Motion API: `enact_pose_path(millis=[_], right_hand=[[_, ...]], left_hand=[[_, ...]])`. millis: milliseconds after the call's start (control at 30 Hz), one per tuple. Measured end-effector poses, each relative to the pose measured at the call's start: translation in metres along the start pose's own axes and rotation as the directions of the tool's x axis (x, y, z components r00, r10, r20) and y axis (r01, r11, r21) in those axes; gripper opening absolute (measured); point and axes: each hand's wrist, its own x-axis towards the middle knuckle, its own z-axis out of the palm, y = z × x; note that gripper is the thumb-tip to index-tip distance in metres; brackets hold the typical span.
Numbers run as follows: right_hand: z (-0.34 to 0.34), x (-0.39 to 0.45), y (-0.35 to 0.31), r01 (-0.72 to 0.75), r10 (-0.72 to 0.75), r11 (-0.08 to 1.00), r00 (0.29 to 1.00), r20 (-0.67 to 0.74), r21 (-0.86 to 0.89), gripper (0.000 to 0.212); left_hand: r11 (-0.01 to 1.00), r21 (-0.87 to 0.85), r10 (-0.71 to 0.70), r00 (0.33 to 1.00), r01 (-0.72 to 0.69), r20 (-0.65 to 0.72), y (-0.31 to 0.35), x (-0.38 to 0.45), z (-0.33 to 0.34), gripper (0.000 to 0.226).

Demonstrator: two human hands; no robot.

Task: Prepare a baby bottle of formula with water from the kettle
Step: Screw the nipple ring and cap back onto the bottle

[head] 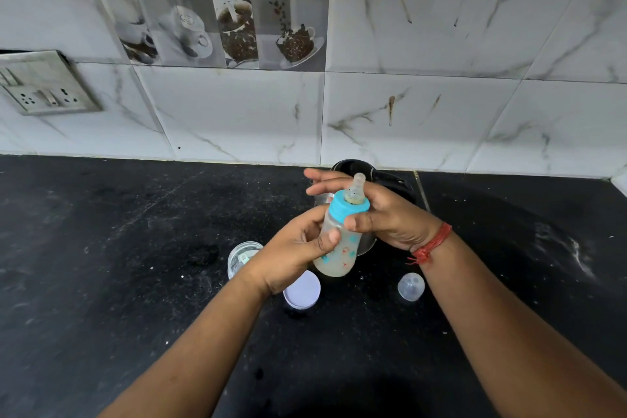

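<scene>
My left hand (298, 248) grips the filled bottle (337, 241); my right hand (383, 214) pinches its blue collar (349, 207); next, tighten, then shake

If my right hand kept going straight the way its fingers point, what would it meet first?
The right hand grips the cloudy plastic baby bottle at its blue collar, fingers pointing left. Beyond the fingertips only black stone countertop shows, so the way looks free, though depth is unclear.

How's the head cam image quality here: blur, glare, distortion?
Head view: strong wide-angle bending of the counter edge and wall tiles; bottle and both hands reasonably sharp; kettle mostly hidden behind them; soft glare on the tiles; dark shadow at bottom centre.
</scene>
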Motion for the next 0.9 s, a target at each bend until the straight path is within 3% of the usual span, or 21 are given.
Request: enact_pose_path(millis=[133,233,300,367,400,467,567,667,700,800,900], right_hand=[[0.01,0.009,-0.001,0.046,-0.037,0.99,0.997,-0.069,0.133,0.038],[0.022,0.012,0.002,0.052,0.003,0.978,0.965,-0.263,0.203,0.025],[0.035,0.017,0.005,0.033,0.081,0.973,0.881,-0.467,0.23,0.025],[0.05,0.022,0.006,-0.008,0.154,0.972,0.777,-0.611,0.234,0.03],[0.055,0.022,0.006,-0.028,0.155,0.978,0.759,-0.632,0.206,0.034],[0.05,0.018,0.002,-0.041,0.11,0.991,0.808,-0.579,0.131,0.037],[0.025,0.007,-0.007,0.036,0.002,0.991,0.958,-0.285,0.126,0.043],[0.012,0.004,-0.017,0.096,-0.092,0.987,0.995,-0.034,0.13,0.068],[0.012,0.005,-0.02,0.102,-0.103,0.984,0.995,-0.005,0.144,0.063],[0.021,0.01,-0.026,0.071,-0.041,0.959,0.993,-0.112,0.275,0.032],[0.028,0.015,-0.019,0.067,0.029,0.955,0.948,-0.317,0.289,0.019]], left_hand=[[0.993,0.119,-0.015,1.0,0.015,0.0,0.012,0.004,0.008,0.034],[0.926,0.377,0.104,0.982,-0.038,-0.156,0.015,0.01,0.013,0.038],[0.827,0.56,0.242,0.929,-0.046,-0.281,0.01,0.015,0.019,0.047],[0.814,0.581,0.282,0.884,-0.016,-0.371,0.004,0.017,0.026,0.049],[0.83,0.557,0.279,0.888,-0.031,-0.366,0.002,0.017,0.027,0.048],[0.871,0.481,0.26,0.927,-0.104,-0.27,0.004,0.016,0.023,0.043],[0.973,0.196,0.139,0.987,-0.122,-0.076,0.016,0.008,0.013,0.035],[0.997,0.064,0.042,0.99,-0.051,0.137,0.025,0.008,0.014,0.038],[0.998,0.051,0.033,0.986,-0.042,0.166,0.027,0.009,0.016,0.041],[0.997,0.066,0.031,0.997,-0.035,0.069,0.033,0.011,0.02,0.03],[0.965,0.25,0.112,0.988,-0.082,-0.108,0.032,0.013,0.022,0.034]])
